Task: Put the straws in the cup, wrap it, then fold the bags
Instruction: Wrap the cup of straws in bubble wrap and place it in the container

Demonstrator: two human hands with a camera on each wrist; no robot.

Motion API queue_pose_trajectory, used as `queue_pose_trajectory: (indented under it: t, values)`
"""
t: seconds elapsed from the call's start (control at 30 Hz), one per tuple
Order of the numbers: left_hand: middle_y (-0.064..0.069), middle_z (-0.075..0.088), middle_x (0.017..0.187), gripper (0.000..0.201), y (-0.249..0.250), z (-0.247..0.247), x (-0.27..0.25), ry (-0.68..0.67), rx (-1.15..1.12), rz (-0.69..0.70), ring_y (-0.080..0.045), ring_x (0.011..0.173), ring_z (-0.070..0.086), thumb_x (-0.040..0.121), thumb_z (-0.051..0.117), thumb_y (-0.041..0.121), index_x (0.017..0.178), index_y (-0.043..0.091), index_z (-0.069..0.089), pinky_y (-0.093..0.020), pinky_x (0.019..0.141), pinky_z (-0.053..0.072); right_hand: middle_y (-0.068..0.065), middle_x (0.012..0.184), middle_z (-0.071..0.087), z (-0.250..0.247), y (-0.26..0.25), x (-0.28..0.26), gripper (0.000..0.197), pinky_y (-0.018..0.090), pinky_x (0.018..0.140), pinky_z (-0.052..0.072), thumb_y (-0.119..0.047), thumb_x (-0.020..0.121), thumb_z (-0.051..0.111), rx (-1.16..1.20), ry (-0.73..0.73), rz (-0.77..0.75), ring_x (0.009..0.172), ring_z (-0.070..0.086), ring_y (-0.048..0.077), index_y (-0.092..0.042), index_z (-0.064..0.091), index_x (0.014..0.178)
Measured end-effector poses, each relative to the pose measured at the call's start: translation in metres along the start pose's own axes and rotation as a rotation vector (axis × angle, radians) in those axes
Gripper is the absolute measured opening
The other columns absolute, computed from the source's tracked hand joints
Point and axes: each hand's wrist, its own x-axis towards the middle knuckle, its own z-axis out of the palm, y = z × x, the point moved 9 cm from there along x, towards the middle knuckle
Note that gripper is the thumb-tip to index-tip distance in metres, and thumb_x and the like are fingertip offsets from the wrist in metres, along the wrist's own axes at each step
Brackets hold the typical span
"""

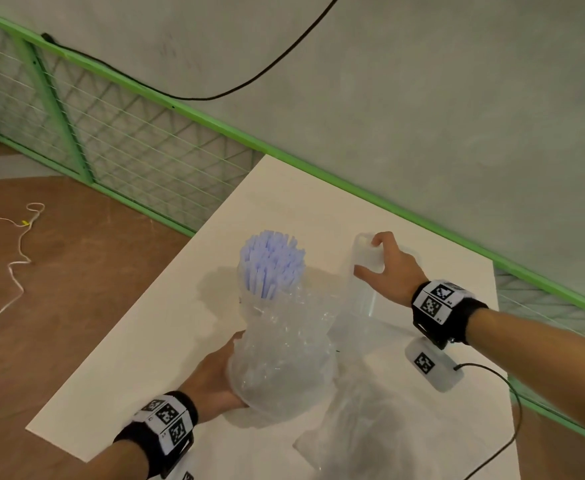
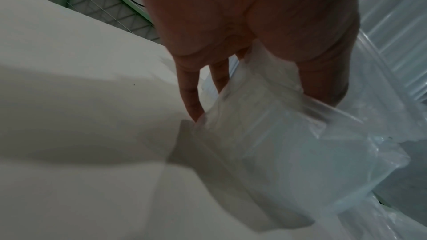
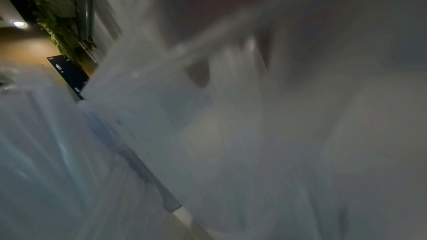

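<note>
1. Holding the wrapped cup [image 1: 280, 368]: left hand [image 1: 215, 372] is at its lower left side, palm against the clear wrap [image 1: 284, 327]. Cup stands upright near the middle of the bench [image 1: 180, 306].
2. Left fingers [image 2: 189, 96]: the left wrist view shows them fairly straight, pointing down, lying against crinkled plastic. Thumb is not clearly seen, so whether they curl round the cup I cannot tell.
3. Straws [image 1: 272, 261]: pale blue bundle standing in the cup, tops fanned out above the wrap's open neck.
4. Right hand [image 1: 393, 268]: right of the cup and further back, pinching a clear bag [image 1: 365, 268] between thumb and curled fingers at the bag's top end. The bag's upper part is lifted; its lower part trails down to the bench just right of the cup.
5. Right wrist view is heavily blurred: only translucent plastic close to the lens, no finger detail.
6. Second clear bag [image 1: 370, 427]: lies crumpled on the bench, in front and to the right of the cup, unfolded.
7. Small white tagged box [image 1: 434, 367] with a black cable [image 1: 512, 410]: on the bench right of the cup, below the right wrist.
8. Both wrists carry black bands with black-and-white marker tags.
9. Green railing [image 1: 215, 123] runs behind the bench; white cord [image 1: 14, 265] lies on the brown floor left of the cup.
</note>
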Motion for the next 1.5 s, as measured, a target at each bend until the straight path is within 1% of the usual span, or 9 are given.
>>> queue_pose_trajectory:
  t: [0.27, 0.47, 0.53, 0.67, 0.8, 0.97, 1.17, 1.37, 1.5]
  values:
    - [0.030, 0.065, 0.112, 0.082, 0.000, 0.000, 0.000, -0.001, 0.016, 0.005, 0.006, 0.105, 0.062, 0.054, 0.091, 0.030, 0.124, 0.035, 0.049, -0.020, 0.092, 0.049, 0.008, 0.079, 0.056, -0.010, 0.000, 0.006, 0.031, 0.032, 0.063, 0.041, -0.039, 0.093, 0.058, 0.077, 0.119, 0.047, 0.073, 0.056, 0.032, -0.021, 0.036, 0.105]
    - [0.030, 0.066, 0.110, 0.081, 0.001, 0.000, -0.001, 0.010, 0.023, 0.011, 0.006, 0.105, 0.062, 0.049, 0.089, 0.038, 0.121, 0.037, 0.051, -0.027, 0.095, 0.049, 0.003, 0.114, 0.045, -0.040, -0.015, -0.001, 0.056, 0.034, 0.084, 0.046, -0.053, 0.089, 0.059, -0.086, 0.096, -0.001, 0.090, 0.054, 0.024, -0.014, 0.043, 0.127]
    - [0.028, 0.066, 0.110, 0.081, 0.001, 0.000, -0.001, 0.012, 0.027, 0.009, 0.004, 0.105, 0.063, 0.048, 0.089, 0.038, 0.120, 0.038, 0.051, -0.030, 0.097, 0.049, -0.002, 0.111, 0.043, -0.056, -0.024, -0.015, 0.046, 0.033, 0.082, 0.043, -0.049, 0.090, 0.060, -0.134, 0.136, -0.071, 0.089, 0.051, 0.020, -0.018, 0.047, 0.122]
    - [0.029, 0.066, 0.109, 0.076, -0.002, -0.002, 0.000, 0.026, 0.053, -0.002, 0.001, 0.104, 0.063, 0.046, 0.088, 0.042, 0.114, 0.045, 0.055, -0.034, 0.097, 0.050, -0.012, 0.082, 0.061, -0.039, -0.030, -0.053, 0.010, 0.021, 0.069, 0.039, -0.035, 0.090, 0.063, -0.289, -0.180, -0.274, 0.067, 0.055, 0.000, -0.033, 0.058, 0.098]
    - [0.031, 0.066, 0.107, 0.075, -0.006, -0.003, 0.000, 0.045, 0.071, -0.023, 0.004, 0.101, 0.063, 0.045, 0.088, 0.041, 0.112, 0.048, 0.055, -0.030, 0.092, 0.051, -0.015, 0.096, 0.065, -0.003, -0.018, -0.075, 0.018, 0.005, 0.069, 0.035, -0.024, 0.099, 0.051, -0.288, -0.399, -0.345, 0.072, 0.054, -0.005, -0.026, 0.067, 0.108]
    - [0.044, 0.060, 0.098, 0.075, -0.011, -0.003, 0.002, 0.055, 0.106, -0.041, 0.017, 0.094, 0.058, 0.055, 0.093, 0.020, 0.108, 0.050, 0.049, -0.016, 0.081, 0.048, -0.003, 0.119, 0.044, -0.011, -0.014, -0.044, 0.045, 0.033, 0.086, 0.043, -0.006, 0.091, 0.054, -0.422, -0.168, -0.408, 0.089, 0.049, 0.018, -0.031, 0.058, 0.127]
    - [0.042, 0.061, 0.100, 0.079, -0.017, -0.004, 0.003, 0.055, 0.120, -0.060, 0.011, 0.098, 0.059, 0.047, 0.091, 0.033, 0.111, 0.049, 0.048, -0.028, 0.092, 0.050, 0.002, 0.131, 0.050, 0.007, -0.013, -0.016, 0.032, 0.027, 0.084, 0.041, -0.018, 0.095, 0.059, -0.547, -0.317, -0.420, 0.087, 0.053, 0.015, -0.026, 0.063, 0.126]
    - [0.043, 0.059, 0.103, 0.079, -0.016, -0.003, 0.002, 0.057, 0.130, -0.040, 0.003, 0.105, 0.059, 0.045, 0.089, 0.041, 0.112, 0.051, 0.048, -0.032, 0.096, 0.049, 0.003, 0.131, 0.055, -0.003, -0.020, -0.006, 0.031, 0.025, 0.091, 0.040, -0.014, 0.096, 0.056, -0.373, -0.113, -0.429, 0.099, 0.059, 0.021, -0.017, 0.061, 0.126]
    - [0.042, 0.060, 0.103, 0.080, -0.017, -0.005, 0.002, 0.067, 0.129, -0.045, 0.009, 0.102, 0.060, 0.047, 0.091, 0.038, 0.113, 0.052, 0.048, -0.032, 0.095, 0.050, 0.003, 0.139, 0.043, -0.026, -0.019, -0.011, 0.035, 0.050, 0.094, 0.040, -0.023, 0.087, 0.063, -0.569, 0.116, -0.424, 0.121, 0.039, 0.032, -0.032, 0.061, 0.121]
